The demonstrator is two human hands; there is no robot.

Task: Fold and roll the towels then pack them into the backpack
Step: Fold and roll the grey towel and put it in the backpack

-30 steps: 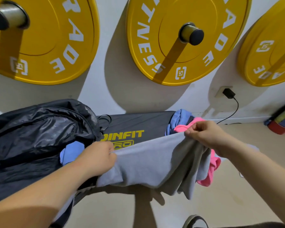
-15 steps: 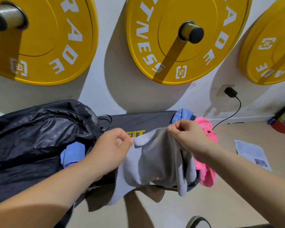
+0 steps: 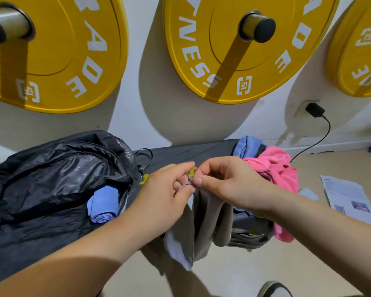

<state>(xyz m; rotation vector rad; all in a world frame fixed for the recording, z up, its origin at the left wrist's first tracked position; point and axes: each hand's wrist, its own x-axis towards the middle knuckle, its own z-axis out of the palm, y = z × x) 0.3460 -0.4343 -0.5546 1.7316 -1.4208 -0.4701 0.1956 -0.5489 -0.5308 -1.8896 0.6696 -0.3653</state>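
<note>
A grey towel (image 3: pixel 198 228) hangs folded in half over the front of a dark bench (image 3: pixel 186 152). My left hand (image 3: pixel 165 194) and my right hand (image 3: pixel 225 185) meet above it and each pinches a top corner, the corners touching. To the left lies the black backpack (image 3: pixel 51 176), its mouth open, with a rolled blue towel (image 3: pixel 103 205) in the opening. A pink towel (image 3: pixel 281 174) and a blue towel (image 3: pixel 247 146) lie crumpled at the bench's right end, behind my right hand.
Three yellow weight plates (image 3: pixel 212 50) hang on pegs on the white wall above the bench. A black charger (image 3: pixel 314 110) is plugged into a wall socket, its cable running down. A printed sheet (image 3: pixel 347 200) lies on the floor at right. A shoe (image 3: pixel 274 289) shows at the bottom.
My hands have come together from wide apart, bringing the grey towel's two top corners to meet. The towel now hangs doubled and narrow instead of spread out.
</note>
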